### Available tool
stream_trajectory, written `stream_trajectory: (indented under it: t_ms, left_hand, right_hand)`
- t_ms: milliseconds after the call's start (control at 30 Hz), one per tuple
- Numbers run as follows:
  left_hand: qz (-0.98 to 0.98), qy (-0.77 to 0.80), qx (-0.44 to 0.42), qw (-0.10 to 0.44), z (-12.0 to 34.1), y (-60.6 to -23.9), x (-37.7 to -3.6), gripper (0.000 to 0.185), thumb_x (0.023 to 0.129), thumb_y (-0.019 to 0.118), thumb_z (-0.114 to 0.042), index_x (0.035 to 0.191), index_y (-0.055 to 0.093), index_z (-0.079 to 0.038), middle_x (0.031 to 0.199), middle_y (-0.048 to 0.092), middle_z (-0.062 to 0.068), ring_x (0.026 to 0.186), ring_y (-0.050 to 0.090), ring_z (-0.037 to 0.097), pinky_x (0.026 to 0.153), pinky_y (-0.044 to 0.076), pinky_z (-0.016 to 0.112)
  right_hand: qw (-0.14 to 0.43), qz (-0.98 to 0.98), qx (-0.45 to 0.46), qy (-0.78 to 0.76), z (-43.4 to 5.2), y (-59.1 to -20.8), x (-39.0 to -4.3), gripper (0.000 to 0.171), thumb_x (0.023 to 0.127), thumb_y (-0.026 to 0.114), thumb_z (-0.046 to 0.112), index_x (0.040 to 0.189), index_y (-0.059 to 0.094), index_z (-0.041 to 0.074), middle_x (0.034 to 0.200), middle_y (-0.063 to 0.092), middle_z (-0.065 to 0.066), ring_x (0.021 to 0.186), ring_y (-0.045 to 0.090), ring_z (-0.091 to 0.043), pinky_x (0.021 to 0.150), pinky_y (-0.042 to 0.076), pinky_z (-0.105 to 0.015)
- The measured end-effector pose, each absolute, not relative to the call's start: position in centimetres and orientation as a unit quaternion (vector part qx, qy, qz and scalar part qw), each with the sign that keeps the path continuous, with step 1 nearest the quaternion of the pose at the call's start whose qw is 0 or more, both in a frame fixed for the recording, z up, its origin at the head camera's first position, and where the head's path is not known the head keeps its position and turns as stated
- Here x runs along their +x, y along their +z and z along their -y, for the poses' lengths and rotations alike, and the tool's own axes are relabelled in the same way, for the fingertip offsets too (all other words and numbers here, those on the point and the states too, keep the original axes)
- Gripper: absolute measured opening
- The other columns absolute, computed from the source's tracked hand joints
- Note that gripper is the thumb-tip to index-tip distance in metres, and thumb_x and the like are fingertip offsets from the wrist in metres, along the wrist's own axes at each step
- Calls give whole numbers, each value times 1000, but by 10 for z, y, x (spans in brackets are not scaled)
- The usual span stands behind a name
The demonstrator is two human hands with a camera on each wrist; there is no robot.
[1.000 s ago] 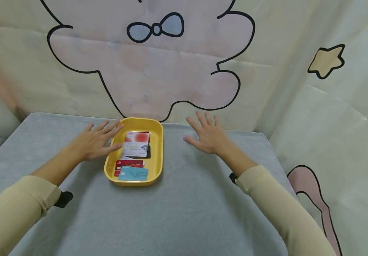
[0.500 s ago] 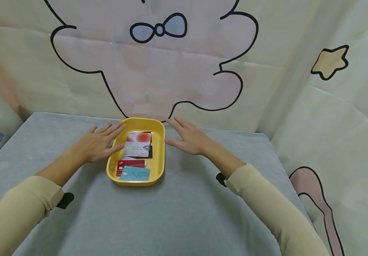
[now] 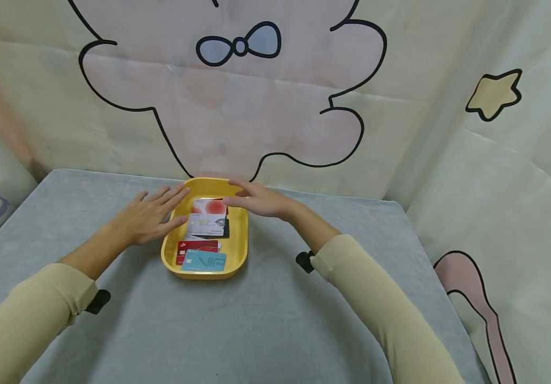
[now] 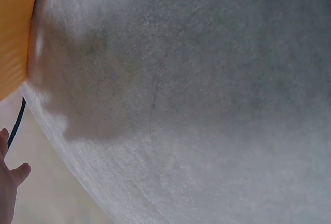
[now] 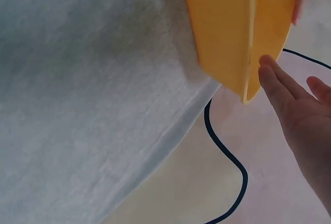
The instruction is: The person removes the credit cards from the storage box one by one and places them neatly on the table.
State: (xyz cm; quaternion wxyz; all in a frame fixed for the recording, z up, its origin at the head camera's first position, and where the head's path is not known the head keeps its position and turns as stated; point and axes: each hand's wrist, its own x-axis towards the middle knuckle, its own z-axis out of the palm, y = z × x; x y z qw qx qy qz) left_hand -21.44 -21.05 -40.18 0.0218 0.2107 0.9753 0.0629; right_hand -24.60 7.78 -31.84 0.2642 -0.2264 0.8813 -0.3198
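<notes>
A yellow tray (image 3: 240,241) sits on the grey table (image 3: 275,320) and holds several cards. A white and red card (image 3: 205,216) lies at its far end over a black card (image 3: 226,231). A red card (image 3: 196,247) and a blue VIP card (image 3: 203,261) lie at its near end. My left hand (image 3: 150,216) lies flat beside the tray's left rim, its straight fingers reaching that rim. My right hand (image 3: 255,201) hovers over the tray's far right corner, fingers straight and pointing left, holding nothing. The right wrist view shows the tray (image 5: 227,27) from outside, with fingers (image 5: 289,105) beside its rim.
A cloth backdrop (image 3: 237,106) with a pink cartoon shape rises right behind the table's far edge. Another printed cloth (image 3: 496,176) hangs on the right. Bare grey table surface (image 4: 196,105) fills the left wrist view, with the tray's edge (image 4: 13,32) at top left.
My right hand has moved left from the table beside the tray to over its far right corner. The left hand has stayed where it was.
</notes>
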Motion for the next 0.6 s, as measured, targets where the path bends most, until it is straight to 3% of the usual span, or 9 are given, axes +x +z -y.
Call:
stream_trajectory:
  t_ms: [367, 600]
  left_hand:
    - [-973, 56, 220, 32, 210, -401, -216, 76, 100, 43, -52, 159, 20, -11, 164, 19, 17, 146, 23, 46, 109, 19, 73]
    - [-973, 59, 223, 24, 211, -403, -216, 73, 100, 44, -48, 158, 23, -9, 164, 19, 18, 146, 24, 46, 109, 20, 73]
  right_hand:
    - [339, -842, -171, -384, -59, -329, -258, 72, 99, 52, 49, 157, 28, 13, 155, 39, -10, 129, 54, -32, 107, 45, -41]
    - [368, -839, -127, -380, -44, -329, -260, 67, 101, 44, 53, 156, 30, 16, 154, 38, -15, 128, 54, -37, 105, 46, -42]
